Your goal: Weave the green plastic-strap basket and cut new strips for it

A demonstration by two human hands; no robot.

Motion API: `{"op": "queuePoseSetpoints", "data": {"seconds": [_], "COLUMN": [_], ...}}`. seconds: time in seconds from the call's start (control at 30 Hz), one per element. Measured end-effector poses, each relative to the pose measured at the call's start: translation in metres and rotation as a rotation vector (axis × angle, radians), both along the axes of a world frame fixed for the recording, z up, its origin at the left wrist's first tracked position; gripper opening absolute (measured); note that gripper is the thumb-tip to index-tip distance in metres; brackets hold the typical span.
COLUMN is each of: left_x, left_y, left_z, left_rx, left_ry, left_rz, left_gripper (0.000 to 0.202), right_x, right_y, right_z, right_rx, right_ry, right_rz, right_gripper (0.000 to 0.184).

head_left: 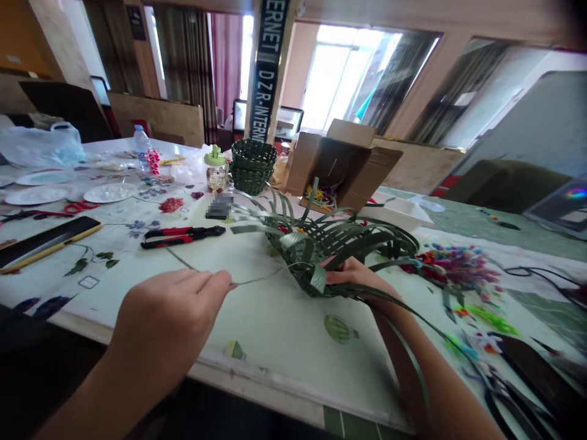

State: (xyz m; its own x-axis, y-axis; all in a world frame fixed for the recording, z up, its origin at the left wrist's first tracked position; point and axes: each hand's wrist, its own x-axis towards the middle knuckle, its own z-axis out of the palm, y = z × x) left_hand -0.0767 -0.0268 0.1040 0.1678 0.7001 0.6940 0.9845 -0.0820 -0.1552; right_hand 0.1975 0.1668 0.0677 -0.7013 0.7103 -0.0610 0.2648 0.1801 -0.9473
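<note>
The hands are apart: the left hand (169, 305) pinches a thin strand (257, 280) that runs into the half-woven basket (312, 244), while the right hand (353, 275) sits under that basket, its grip hidden by green strips. Left of the basket lie pliers (183, 237); beyond it stand stacked baskets (253, 166) and a cardboard box (339, 162).

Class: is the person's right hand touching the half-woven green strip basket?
Touching: the head view shows the right hand tucked under the woven green strips.
</note>
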Motion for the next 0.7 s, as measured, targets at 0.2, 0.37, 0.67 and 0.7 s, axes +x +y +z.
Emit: {"op": "queuePoseSetpoints", "data": {"seconds": [0.2, 0.37, 0.67, 0.7], "left_x": [0.003, 0.018, 0.072, 0.073], "left_y": [0.012, 0.055, 0.111, 0.115], "left_z": [-0.025, -0.02, -0.035, -0.037], "left_rx": [-0.211, -0.195, -0.152, -0.157], "left_ry": [0.038, 0.049, -0.175, -0.205], "left_rz": [0.045, 0.073, -0.388, -0.41], "left_gripper": [0.024, 0.016, 0.018, 0.018], "right_x": [-0.002, -0.005, -0.003, -0.004], "right_y": [-0.001, -0.004, -0.004, -0.004], "right_z": [0.004, 0.009, 0.008, 0.008], "right_rx": [-0.084, -0.085, -0.068, -0.063], "right_ry": [0.079, 0.1, 0.072, 0.068], "right_rz": [-0.053, -0.053, -0.009, -0.011], "right_gripper": [0.023, 0.025, 0.02, 0.02]}}
